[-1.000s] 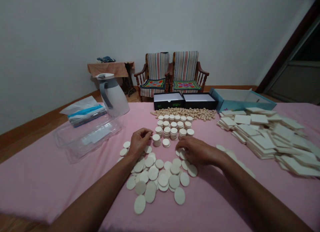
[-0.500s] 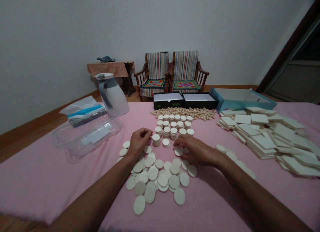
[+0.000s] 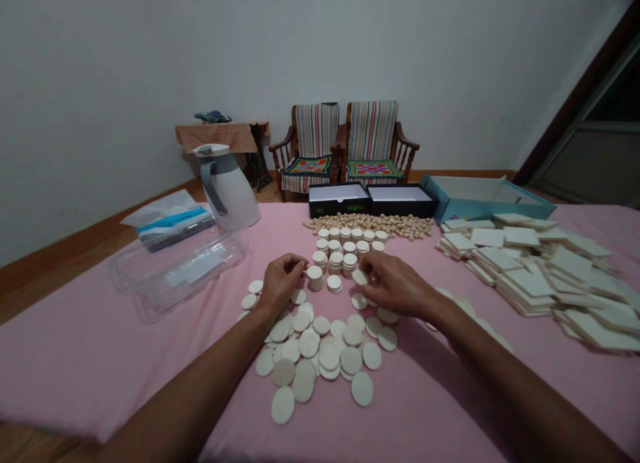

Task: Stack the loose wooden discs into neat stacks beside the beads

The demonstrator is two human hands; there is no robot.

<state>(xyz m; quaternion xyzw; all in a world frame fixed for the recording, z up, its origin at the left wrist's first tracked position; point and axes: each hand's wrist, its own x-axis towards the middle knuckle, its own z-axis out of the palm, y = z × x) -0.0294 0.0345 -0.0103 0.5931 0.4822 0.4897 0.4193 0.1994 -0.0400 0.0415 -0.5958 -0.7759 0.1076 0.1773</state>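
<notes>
Between the thumb and fingers of my right hand [image 3: 397, 284] is a pale round wooden disc [image 3: 359, 277], tilted, just right of a short stack of discs [image 3: 335, 284]. My left hand [image 3: 281, 281] is closed, thumb and forefinger together, left of a taller disc stack [image 3: 315, 278]; anything in its pinch is hidden. Behind these, several more disc stacks [image 3: 336, 262] stand in rows, partly covered by my right hand. Loose discs [image 3: 309, 344] lie scattered and overlapping between my forearms.
Wooden beads [image 3: 370, 223] lie beyond the stacks, before two black boxes [image 3: 340, 208]. Square wooden tiles [image 3: 525, 273] are heaped at right beside a blue box [image 3: 480, 200]. At left are a jug [image 3: 233, 193], a clear plastic tray [image 3: 190, 270] and a tissue pack [image 3: 175, 226].
My right hand has picked a disc up off the cloth and raised it toward the stacks. My left hand stays nearly where it was.
</notes>
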